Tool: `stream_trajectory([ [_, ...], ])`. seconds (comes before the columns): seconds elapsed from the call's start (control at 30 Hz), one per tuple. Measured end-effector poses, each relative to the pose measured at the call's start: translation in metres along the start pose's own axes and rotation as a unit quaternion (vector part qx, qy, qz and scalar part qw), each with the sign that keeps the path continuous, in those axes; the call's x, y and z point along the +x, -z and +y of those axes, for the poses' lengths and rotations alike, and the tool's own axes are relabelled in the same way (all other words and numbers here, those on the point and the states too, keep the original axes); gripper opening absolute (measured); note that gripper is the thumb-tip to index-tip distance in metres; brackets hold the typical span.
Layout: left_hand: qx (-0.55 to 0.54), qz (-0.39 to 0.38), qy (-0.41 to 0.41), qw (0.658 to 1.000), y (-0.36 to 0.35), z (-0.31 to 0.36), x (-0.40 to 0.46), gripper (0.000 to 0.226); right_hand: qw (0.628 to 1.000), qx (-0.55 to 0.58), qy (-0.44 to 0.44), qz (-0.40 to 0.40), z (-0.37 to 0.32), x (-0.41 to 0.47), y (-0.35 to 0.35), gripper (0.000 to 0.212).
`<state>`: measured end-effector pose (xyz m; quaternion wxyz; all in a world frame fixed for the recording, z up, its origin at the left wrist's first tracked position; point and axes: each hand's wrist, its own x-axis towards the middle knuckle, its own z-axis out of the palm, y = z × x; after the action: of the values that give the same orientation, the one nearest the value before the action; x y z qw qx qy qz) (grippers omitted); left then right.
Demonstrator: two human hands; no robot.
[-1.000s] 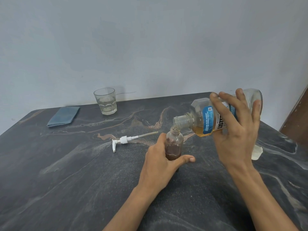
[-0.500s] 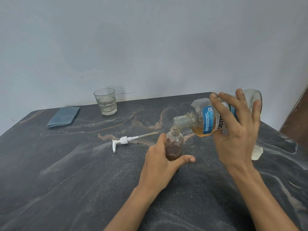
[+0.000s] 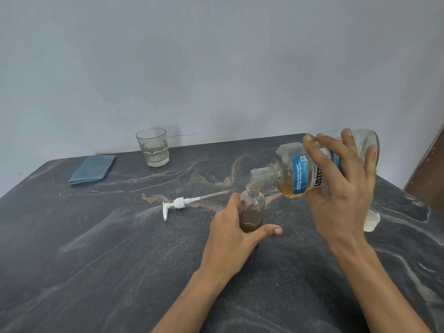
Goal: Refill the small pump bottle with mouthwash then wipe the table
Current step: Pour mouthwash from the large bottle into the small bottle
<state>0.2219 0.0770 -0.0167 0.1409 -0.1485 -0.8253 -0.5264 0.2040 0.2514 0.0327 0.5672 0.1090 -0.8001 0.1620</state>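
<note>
A small clear pump bottle (image 3: 252,205) stands upright on the dark marble table (image 3: 101,255), partly filled with brown liquid. My left hand (image 3: 231,239) wraps around its lower half. My right hand (image 3: 341,188) grips the large mouthwash bottle (image 3: 292,174), tipped almost level, its open neck just above the small bottle's mouth. Amber liquid lies in its lower side. The white pump head (image 3: 179,204) with its tube lies on the table to the left. A folded blue cloth (image 3: 92,169) rests at the far left.
A drinking glass (image 3: 153,147) with a little clear liquid stands near the back wall. A white cap (image 3: 371,219) lies on the table behind my right wrist. A brown door or panel edge (image 3: 430,169) rises at the right.
Both hands and both bottles hold almost the same pose. The liquid level in the small bottle looks about the same.
</note>
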Motion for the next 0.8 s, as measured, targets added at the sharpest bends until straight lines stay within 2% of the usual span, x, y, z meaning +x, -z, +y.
stream_trajectory([
  [0.8, -0.002, 0.004, -0.004, 1.0, -0.0002, -0.0025, 0.0009, 0.069, 1.0, -0.006, -0.013, 0.005, 0.0013, -0.0009, 0.0004, 0.08],
])
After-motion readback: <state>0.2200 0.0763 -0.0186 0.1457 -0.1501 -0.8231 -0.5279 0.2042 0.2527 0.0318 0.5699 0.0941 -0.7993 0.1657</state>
